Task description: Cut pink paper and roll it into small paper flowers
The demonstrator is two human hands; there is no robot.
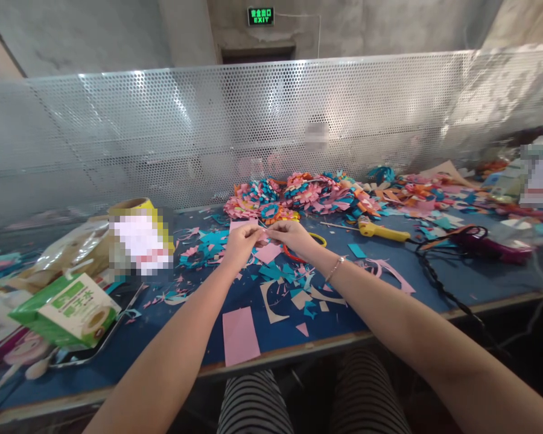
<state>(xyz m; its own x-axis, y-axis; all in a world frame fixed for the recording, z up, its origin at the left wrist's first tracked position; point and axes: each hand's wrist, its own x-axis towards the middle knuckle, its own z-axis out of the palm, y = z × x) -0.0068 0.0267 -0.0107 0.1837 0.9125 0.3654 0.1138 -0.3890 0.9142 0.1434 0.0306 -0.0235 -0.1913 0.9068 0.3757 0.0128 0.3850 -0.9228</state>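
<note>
Over the middle of the blue table, my left hand (242, 243) and my right hand (295, 236) meet at the fingertips. Both pinch a small pink piece of felt (263, 235), mostly hidden by the fingers. A pink felt square (268, 253) lies just below them, and a red ring (290, 253) shows partly under my right hand. Around the hands are blue felt scraps (278, 274) and a cream cut-out scrap (271, 301). Near the front edge lies a larger pink felt rectangle (241, 336).
Felt flowers (303, 193) are heaped along the perforated metal screen (266, 120). A yellow glue gun (384, 231) with a black cord lies at right. At left stand a green and white drink carton (70, 310) and a yellow tape roll (163, 226).
</note>
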